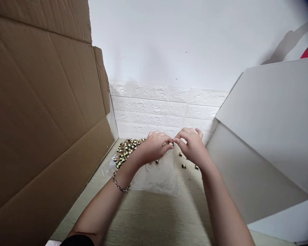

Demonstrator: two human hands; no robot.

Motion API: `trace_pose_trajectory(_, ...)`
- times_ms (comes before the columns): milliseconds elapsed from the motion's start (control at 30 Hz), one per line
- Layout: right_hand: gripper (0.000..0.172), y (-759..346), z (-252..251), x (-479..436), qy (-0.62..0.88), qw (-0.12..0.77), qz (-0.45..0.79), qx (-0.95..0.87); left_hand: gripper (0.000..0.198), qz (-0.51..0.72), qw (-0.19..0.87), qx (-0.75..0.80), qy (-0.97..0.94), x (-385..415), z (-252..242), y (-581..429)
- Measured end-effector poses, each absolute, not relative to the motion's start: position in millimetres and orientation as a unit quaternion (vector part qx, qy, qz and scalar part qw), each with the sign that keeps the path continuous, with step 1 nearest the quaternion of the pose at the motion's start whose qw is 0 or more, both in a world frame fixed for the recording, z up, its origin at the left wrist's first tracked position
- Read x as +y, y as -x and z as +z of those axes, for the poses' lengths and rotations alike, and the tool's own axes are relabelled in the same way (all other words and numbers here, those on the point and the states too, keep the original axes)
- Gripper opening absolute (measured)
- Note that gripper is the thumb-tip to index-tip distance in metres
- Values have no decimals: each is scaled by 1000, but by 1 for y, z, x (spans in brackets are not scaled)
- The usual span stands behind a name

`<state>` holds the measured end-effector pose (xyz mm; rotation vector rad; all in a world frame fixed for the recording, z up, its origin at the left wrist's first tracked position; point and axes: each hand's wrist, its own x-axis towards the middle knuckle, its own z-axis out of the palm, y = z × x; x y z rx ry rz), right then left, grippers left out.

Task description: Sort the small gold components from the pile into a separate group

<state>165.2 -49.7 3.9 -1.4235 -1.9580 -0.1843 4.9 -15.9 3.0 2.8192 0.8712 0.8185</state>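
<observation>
My left hand (156, 145) is closed in a pinch on a small yellow-and-black part (170, 144) that looks like a wound coil or little transformer. The thumb and index finger of my right hand (191, 143) are pressed together right at that part's far end; what they grip is too small to make out. Behind and left of my left hand lies a heap of similar parts (127, 148), partly hidden by the wrist. Beneath both hands a clear plastic bag (156, 179) lies flat, with a single part (157, 161) on it.
A few loose parts (183, 166) lie on the table (149, 218) right of the bag. A tall cardboard sheet (46, 102) walls off the left side, and white-grey panels (259, 136) the right. At the back stands a white brick-patterned wall (159, 102).
</observation>
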Motion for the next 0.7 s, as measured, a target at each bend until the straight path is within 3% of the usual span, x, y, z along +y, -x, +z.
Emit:
trace_pose_trajectory(133,20,-158,-4,-43,565,350,-136,-735,20,272,-134,317,-899,-16,-6,-11)
trace_pose_trajectory(233,19,-151,-8,-38,551,415,-137,-711,19,301,-196,330,-873,-17,-7,-10)
trace_pose_trajectory(433,17,-153,-5,-37,452,585,20,-673,17,408,-177,318,-837,-19,-1,-7)
trace_pose_trajectory(700,8,-159,-6,-36,342,651,198,-649,16,474,-144,287,-820,-22,3,-5)
